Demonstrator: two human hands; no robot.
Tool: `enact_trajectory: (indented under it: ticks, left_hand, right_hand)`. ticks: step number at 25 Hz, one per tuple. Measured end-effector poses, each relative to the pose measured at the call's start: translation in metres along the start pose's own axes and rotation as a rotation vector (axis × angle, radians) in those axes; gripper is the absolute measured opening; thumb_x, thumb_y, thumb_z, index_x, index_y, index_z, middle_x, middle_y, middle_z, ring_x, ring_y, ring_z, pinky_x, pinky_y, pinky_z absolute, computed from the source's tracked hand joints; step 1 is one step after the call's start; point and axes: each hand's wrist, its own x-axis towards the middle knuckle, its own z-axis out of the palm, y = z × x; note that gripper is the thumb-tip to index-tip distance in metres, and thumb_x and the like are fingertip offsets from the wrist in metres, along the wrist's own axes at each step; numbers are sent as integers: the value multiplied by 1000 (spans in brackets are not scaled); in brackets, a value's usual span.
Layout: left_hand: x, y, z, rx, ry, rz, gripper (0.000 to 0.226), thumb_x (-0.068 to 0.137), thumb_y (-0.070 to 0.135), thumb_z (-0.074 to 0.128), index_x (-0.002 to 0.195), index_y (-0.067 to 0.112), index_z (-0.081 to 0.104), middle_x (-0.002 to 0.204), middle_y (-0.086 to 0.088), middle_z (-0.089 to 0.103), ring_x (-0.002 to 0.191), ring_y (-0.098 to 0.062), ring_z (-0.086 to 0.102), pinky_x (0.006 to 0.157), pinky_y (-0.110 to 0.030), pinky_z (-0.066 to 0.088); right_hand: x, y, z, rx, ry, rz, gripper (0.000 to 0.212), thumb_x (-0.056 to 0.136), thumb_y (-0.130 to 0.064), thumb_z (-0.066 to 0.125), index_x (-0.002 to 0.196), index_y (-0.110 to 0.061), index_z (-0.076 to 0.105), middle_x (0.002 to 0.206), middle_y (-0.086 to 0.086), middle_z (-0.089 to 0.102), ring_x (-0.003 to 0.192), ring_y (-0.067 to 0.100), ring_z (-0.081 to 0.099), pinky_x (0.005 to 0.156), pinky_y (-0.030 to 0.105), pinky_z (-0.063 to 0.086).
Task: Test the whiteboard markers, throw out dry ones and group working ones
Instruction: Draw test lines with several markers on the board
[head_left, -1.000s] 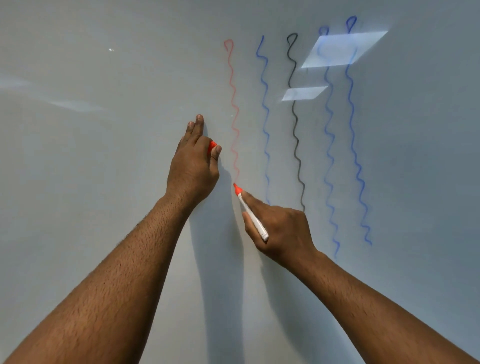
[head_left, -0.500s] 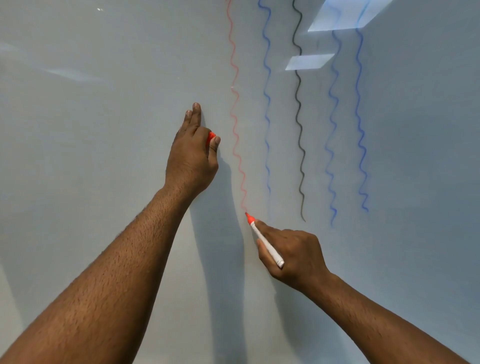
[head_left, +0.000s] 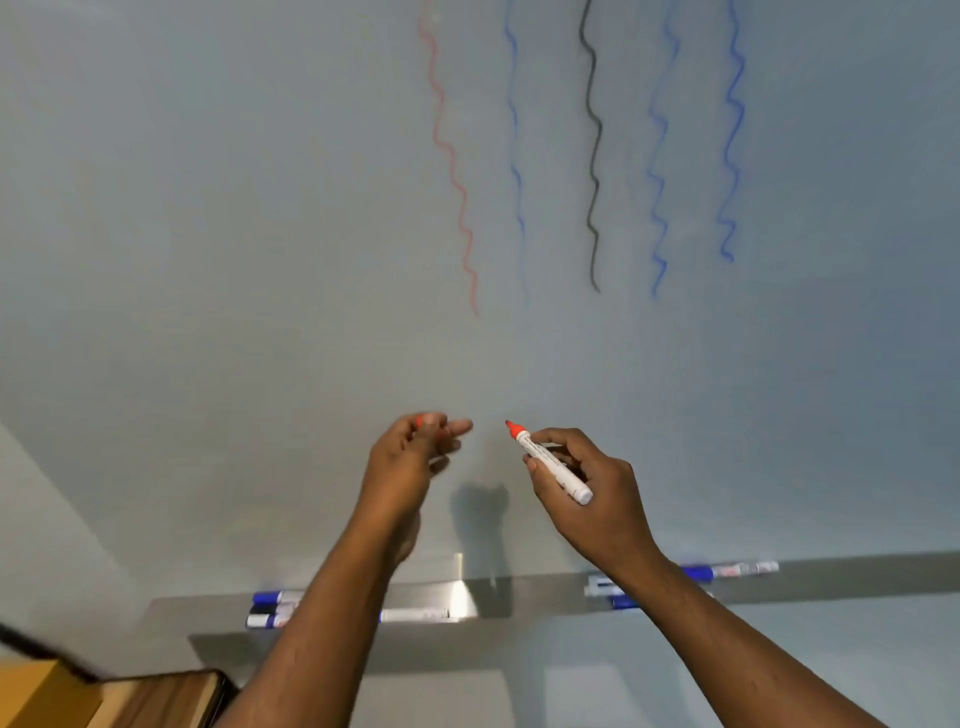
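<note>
While the left hand (head_left: 410, 457) pinches the cap (head_left: 423, 419), right fingers (head_left: 563, 441) grip the marker (head_left: 550, 462).

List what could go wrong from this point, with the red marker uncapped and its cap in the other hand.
1. The red line looks pale beside the black line; the red marker might be wrongly grouped as working.
2. The left hand grips the red cap only at the fingertips; it could drop.
3. Markers lie in two groups on the tray; the right hand might place this one in the wrong group.
</note>
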Motion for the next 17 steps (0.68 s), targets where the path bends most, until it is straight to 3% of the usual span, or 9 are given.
enact_trajectory:
  ticks: [3,6,12,17]
  left_hand:
    - [-20,-47,-1,-350,-18,-389,21,100,22,44,81,18,51,107,-13,72,90,-20,64,87,-32,47]
    - [-34,-76,-8,-609,9,-585,27,99,24,46,74,14,50,110,-15,71,101,-23,64,99,-33,45]
    - [-53,-102,-13,-704,62,-638,24,100,26,45,85,8,52,113,-17,69,96,-26,66,87,-35,51]
    - [-62,-117,-16,-674,67,-621,25,99,26,49,114,6,49,114,-18,69,98,-26,67,94,-38,50]
  right_hand:
    - [-30,-2,10,279,-16,242,16,88,-18,70,100,-28,70,84,-4,73,64,16,67,52,25,50]
    - [-55,-9,23,423,-79,353,14,88,-17,68,100,-24,70,91,0,74,62,13,66,51,16,47]
    - [-84,-7,40,362,-175,434,10,89,-24,67,97,-27,71,84,-3,74,63,7,65,49,14,46]
    - [-92,3,54,311,-222,443,9,89,-27,67,97,-26,72,80,-6,73,62,10,66,50,16,46]
